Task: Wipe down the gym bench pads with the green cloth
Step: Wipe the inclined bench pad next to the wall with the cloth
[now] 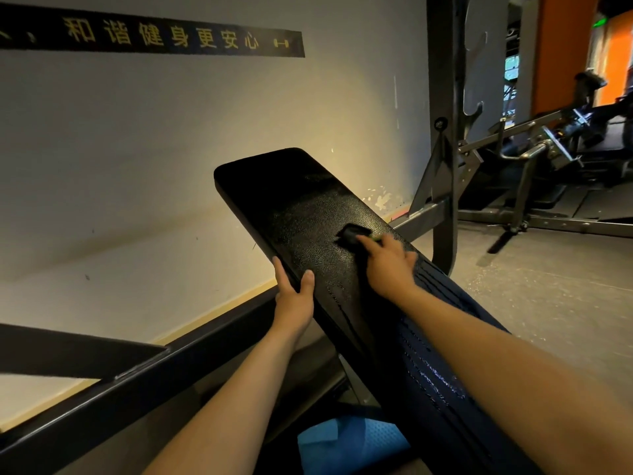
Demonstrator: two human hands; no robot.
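A long black bench pad [291, 200] slopes up and away from me toward a pale wall. My right hand [390, 262] presses a folded cloth [354, 233] onto the pad's middle; the cloth looks dark with a thin green edge showing by my fingers. Wet streaks glisten on the pad's nearer part below my right forearm. My left hand [295, 296] grips the pad's left edge, thumb on top and fingers wrapped under the side.
A dark steel frame beam [137, 382] runs along the wall on my left. An upright rack post [443, 132] stands behind the pad on the right, with another machine [548, 156] beyond. Something blue [349, 443] lies below the bench.
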